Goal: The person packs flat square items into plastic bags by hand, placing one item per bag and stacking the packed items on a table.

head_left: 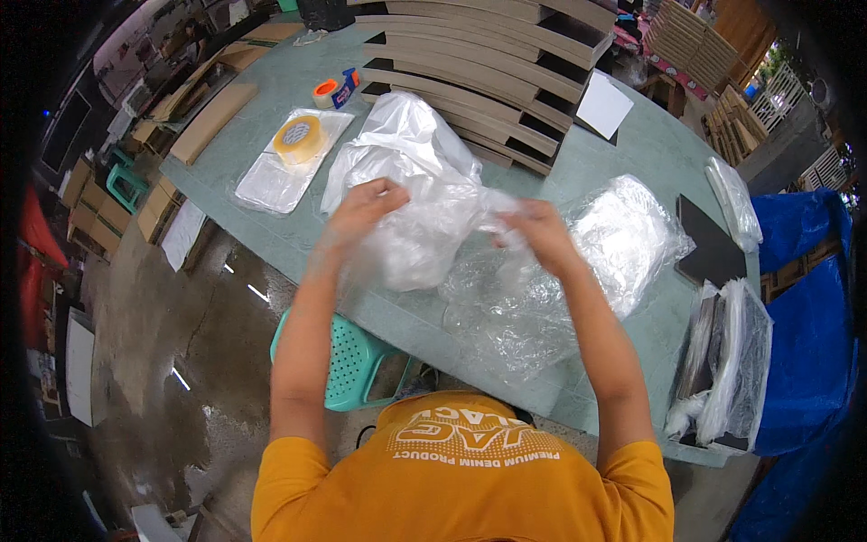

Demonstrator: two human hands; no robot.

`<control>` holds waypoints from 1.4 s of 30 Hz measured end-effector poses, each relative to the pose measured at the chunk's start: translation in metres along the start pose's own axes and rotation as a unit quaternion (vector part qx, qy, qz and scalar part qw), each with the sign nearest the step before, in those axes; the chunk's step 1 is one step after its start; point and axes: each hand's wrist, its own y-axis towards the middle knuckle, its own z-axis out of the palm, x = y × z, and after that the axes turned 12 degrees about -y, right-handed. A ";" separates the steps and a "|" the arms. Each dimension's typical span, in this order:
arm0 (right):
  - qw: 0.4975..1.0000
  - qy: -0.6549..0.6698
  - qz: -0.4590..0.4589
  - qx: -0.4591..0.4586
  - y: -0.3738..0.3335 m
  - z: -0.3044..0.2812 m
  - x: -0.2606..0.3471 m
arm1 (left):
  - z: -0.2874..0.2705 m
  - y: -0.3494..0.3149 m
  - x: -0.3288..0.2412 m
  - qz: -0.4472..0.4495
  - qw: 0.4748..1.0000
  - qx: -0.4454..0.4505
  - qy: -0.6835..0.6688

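2 hands work a clear plastic bag (424, 226) just above the pale green surface (632, 154), roughly mid-frame. Going L to R: far left on the surface lies a long cardboard strip (214, 122), then a flat clear packet (287, 164) w/ a yellowish tape roll (299, 138) sitting on top of it. Just behind that, an orange-and-blue tape dispenser (335, 90). Under the surface edge, a teal plastic stool (348, 361) on wet concrete floor.

Left hand (361, 212) is clenched on the bag's left side, fingers curled into the film. The bag bulges between both hands (contents can't be made out through the creases). Right hand (533, 233) pinches the bag's right end, grip closed on a twisted bit of film. Below and right of the hands, more loose crumpled plastic sheet (542, 307) rests on the surface.

Behind the bag, a stack of flat cardboard pieces (488, 63), w/ a white card (603, 106) beside it. Farther R: a dark flat board (709, 244), a narrow clear-wrapped item (733, 203), and at the near right corner a batch of dark items in plastic sleeves (727, 370). Blue tarp (813, 307) at far right.
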 end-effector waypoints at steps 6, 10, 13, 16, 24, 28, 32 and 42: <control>0.989 0.123 0.081 -0.031 -0.040 -0.126 -0.048 | -0.062 -0.015 0.010 -0.031 0.997 -0.038 0.054; 0.983 -0.013 0.087 -0.159 -0.033 -0.108 -0.072 | -0.032 0.005 -0.010 0.079 0.992 -0.044 0.089; 0.921 -0.338 0.004 -0.193 -0.035 -0.086 -0.023 | 0.030 0.025 -0.038 0.152 0.977 -0.009 0.151; 0.968 -0.234 -0.028 -0.091 -0.033 -0.068 0.004 | 0.083 0.044 -0.008 0.214 0.941 0.113 0.237; 0.973 0.035 -0.116 -0.199 -0.015 -0.125 0.043 | -0.003 0.075 -0.005 0.096 0.910 0.188 0.355; 0.927 0.285 -0.015 -0.246 0.049 -0.108 -0.014 | -0.107 0.104 -0.064 0.005 0.960 0.013 0.279; 0.948 0.264 0.093 -0.150 0.105 -0.044 -0.046 | -0.165 0.133 -0.040 -0.071 0.923 -0.110 0.362; 0.825 -0.317 -0.207 -0.419 0.146 -0.027 0.006 | -0.243 0.121 -0.004 -0.006 0.851 -0.187 0.491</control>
